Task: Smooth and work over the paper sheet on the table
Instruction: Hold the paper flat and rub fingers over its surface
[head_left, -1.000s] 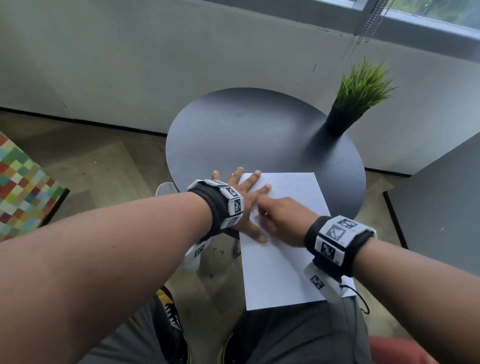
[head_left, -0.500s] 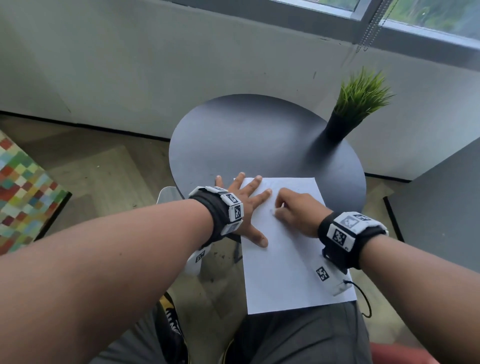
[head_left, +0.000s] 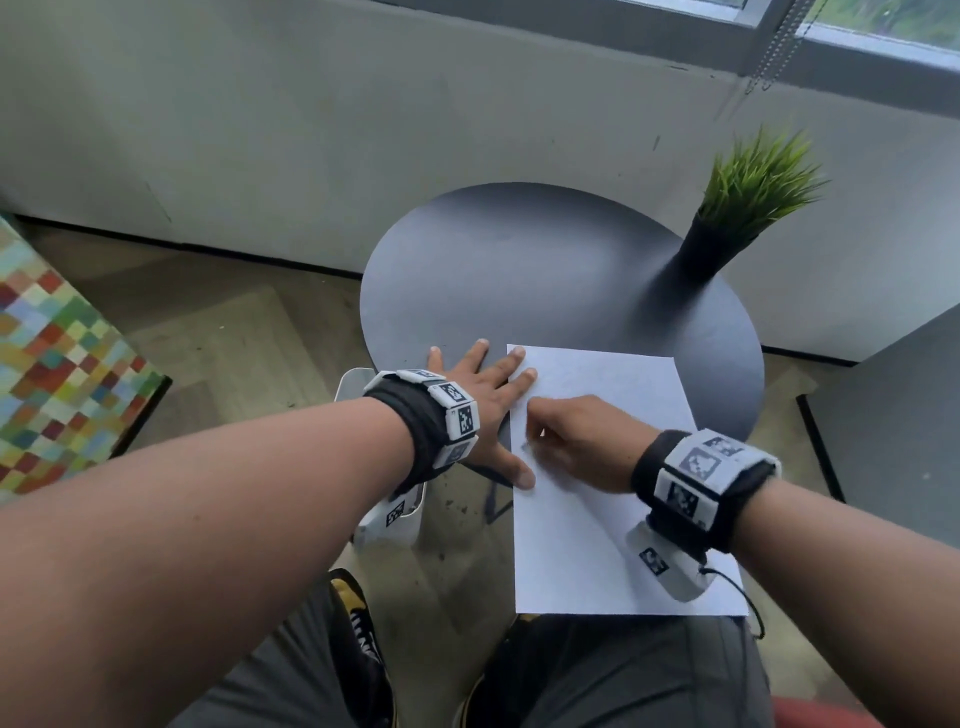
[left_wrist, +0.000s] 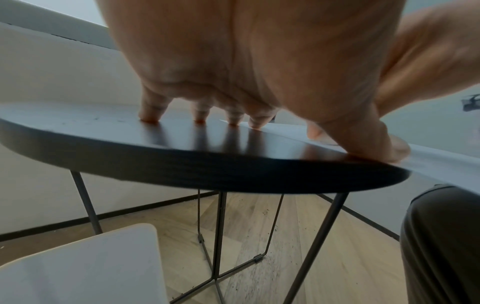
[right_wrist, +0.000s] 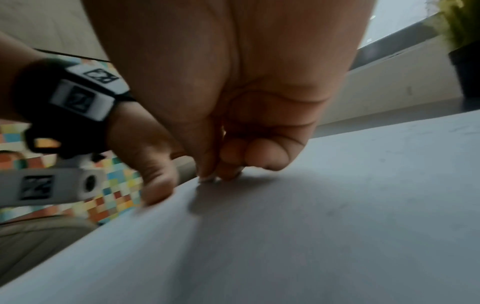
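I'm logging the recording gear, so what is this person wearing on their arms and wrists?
Both forearms are bare, with no sleeves. The left wrist band is black, ringed with white square blocks printed with black-and-white coded markers. The right wrist band matches it. A white camera pod with its own marker hangs under the right wrist, trailing a thin black cable. A similar white pod sits under the left wrist.

— Where does the paper sheet (head_left: 613, 499) lie?

— At six o'clock on the round table (head_left: 519, 275), its near end overhanging. The left hand (head_left: 480, 400) is spread flat across its nine-o'clock edge; the right hand (head_left: 576, 439), fingers curled, presses mid-sheet.

— Anything else?

— A potted plant (head_left: 737, 208) at two o'clock (grassy, dark pot).
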